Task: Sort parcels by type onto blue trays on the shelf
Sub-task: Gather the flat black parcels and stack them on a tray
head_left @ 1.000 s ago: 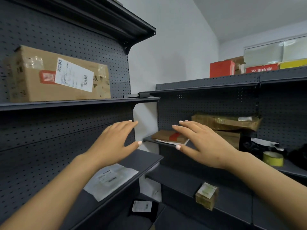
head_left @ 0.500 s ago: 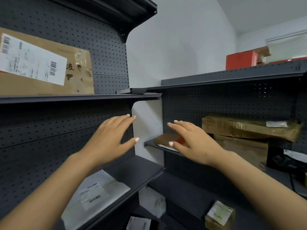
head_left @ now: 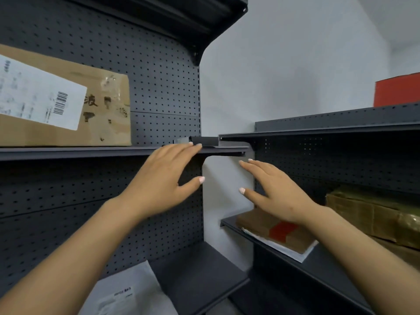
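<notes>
- The dark pegboard shelf [head_left: 68, 153] on the left carries a large cardboard box [head_left: 68, 98], label facing out, probably so it can be read.
- A flat brown parcel [head_left: 277, 230] with red tape lies on the right shelf, near its left end.
- A white mailer [head_left: 127, 289] lies low left.
- No blue trays are visible.
- Left hand [head_left: 163, 176] and right hand [head_left: 277, 194] both reach forward with fingers straight, holding nothing; the left fingertips reach the shelf edge.

We see dark grey shelves [head_left: 91, 153] backed by panels dotted with rows of small holes. The cardboard box [head_left: 106, 114] on the left is brown with a white barcode label. A flat brown parcel [head_left: 272, 230] carries a red band; a red box [head_left: 397, 90] sits far right. Fingernails are pale pink.
</notes>
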`<state>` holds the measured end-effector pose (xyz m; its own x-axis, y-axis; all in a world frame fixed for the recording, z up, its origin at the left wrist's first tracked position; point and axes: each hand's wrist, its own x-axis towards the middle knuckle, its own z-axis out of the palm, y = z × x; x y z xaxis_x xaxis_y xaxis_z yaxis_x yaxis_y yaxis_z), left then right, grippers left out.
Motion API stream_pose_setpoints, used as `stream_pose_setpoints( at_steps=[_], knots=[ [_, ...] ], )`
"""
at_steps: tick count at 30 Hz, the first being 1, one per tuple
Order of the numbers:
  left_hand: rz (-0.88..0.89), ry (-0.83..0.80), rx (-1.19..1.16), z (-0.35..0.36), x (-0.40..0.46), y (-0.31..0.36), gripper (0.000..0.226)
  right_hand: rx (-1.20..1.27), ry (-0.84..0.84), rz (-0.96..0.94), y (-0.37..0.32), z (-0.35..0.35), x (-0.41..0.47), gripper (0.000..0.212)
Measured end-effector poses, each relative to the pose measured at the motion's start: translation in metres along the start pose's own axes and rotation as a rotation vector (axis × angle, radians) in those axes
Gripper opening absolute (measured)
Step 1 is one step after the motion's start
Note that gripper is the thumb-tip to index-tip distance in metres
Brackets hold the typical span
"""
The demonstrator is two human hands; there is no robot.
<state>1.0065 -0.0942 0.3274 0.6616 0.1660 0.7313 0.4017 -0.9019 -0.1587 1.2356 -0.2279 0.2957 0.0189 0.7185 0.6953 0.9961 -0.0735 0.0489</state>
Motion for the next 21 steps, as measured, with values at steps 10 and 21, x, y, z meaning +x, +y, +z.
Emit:
stream_pose_setpoints(
  at_steps=[10,21],
  knots=[
    [-0.266,-0.102,0.150,0.017,0.069,-0.024,0.070,0.130,-0.095,-0.140,0.049,0.013,0.100,0.071],
    [-0.345,-0.150,0.239,0.039,0.094,-0.032,0.056,0.284,-0.079,-0.163,0.039,0.046,0.158,0.069]
  ],
)
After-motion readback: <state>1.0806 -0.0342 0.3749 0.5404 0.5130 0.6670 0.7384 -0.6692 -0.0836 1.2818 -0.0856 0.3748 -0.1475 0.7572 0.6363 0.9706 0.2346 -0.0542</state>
